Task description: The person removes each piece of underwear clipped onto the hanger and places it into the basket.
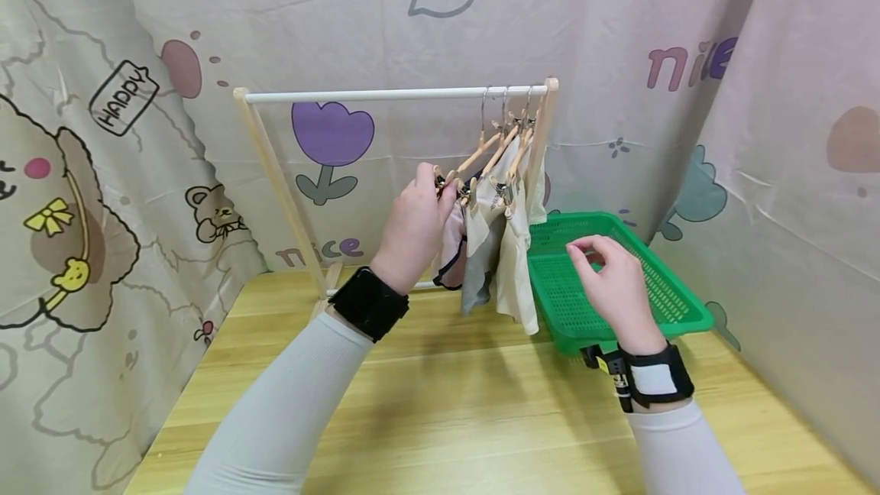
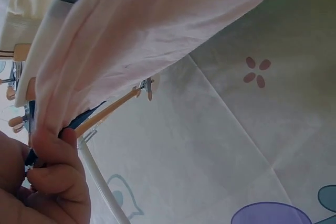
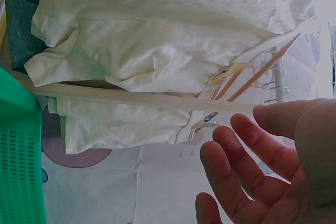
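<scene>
At the front end of a wooden clip hanger (image 1: 479,152), my left hand (image 1: 411,228) pinches a clip by the edge of a pale pink garment with dark trim (image 2: 131,40). The left fingers (image 2: 55,177) are curled there and partly hide the clip. Beside it hang a cream and grey garment (image 1: 483,254) and a cream garment (image 1: 517,273) on clip hangers. My right hand (image 1: 616,281) is held above the green basket (image 1: 694,317), fingers loosely bent and holding nothing. In the right wrist view, cream cloth (image 3: 142,40) hangs beyond the right fingers (image 3: 247,166).
A small rack with a white rail (image 1: 385,95) and wooden posts (image 1: 280,182) stands on the wooden table (image 1: 440,418). The hangers are grouped at the rail's right end, by the right post. A printed curtain (image 1: 584,14) encloses the back and sides.
</scene>
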Demonstrator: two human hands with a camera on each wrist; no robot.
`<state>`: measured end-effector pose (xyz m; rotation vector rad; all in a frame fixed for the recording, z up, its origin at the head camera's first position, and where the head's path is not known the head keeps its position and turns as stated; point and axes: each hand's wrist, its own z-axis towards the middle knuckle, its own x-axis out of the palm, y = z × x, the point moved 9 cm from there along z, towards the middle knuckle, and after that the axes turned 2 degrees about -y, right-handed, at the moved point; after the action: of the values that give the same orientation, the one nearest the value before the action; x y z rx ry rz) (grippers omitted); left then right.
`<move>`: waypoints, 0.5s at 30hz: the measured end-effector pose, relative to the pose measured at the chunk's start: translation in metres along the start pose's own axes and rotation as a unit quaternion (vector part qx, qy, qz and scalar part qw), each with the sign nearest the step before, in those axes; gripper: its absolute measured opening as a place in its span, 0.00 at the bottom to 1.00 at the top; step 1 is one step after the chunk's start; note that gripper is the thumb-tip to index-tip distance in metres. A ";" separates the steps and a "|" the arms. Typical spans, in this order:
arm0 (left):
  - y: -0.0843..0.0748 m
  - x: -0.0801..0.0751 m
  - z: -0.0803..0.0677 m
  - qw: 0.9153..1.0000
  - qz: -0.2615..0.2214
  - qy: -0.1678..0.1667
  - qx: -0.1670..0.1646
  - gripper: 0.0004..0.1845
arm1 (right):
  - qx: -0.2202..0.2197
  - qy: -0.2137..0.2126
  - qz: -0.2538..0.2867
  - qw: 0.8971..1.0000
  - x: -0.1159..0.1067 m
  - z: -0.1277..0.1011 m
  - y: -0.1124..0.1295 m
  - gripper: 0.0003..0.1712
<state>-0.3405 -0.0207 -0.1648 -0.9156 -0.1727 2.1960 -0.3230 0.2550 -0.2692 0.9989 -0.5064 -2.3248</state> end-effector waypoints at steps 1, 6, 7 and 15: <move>0.000 -0.001 0.000 1.000 0.000 -0.004 0.003 0.13 | 0.000 0.000 0.000 1.000 0.000 0.000 0.000 0.15; -0.001 -0.003 0.000 1.000 -0.004 -0.012 0.017 0.12 | -0.002 0.000 -0.003 1.000 0.000 0.000 0.001 0.15; -0.001 -0.003 0.000 1.000 -0.004 -0.013 0.020 0.12 | -0.002 0.000 -0.003 1.000 0.000 0.000 0.001 0.15; 0.002 -0.003 0.002 0.999 -0.014 -0.018 0.034 0.12 | 0.003 0.003 -0.003 1.000 0.001 0.000 0.001 0.15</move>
<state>-0.3419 -0.0237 -0.1627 -0.8322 -0.1253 2.1803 -0.3227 0.2538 -0.2693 1.0109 -0.5101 -2.3260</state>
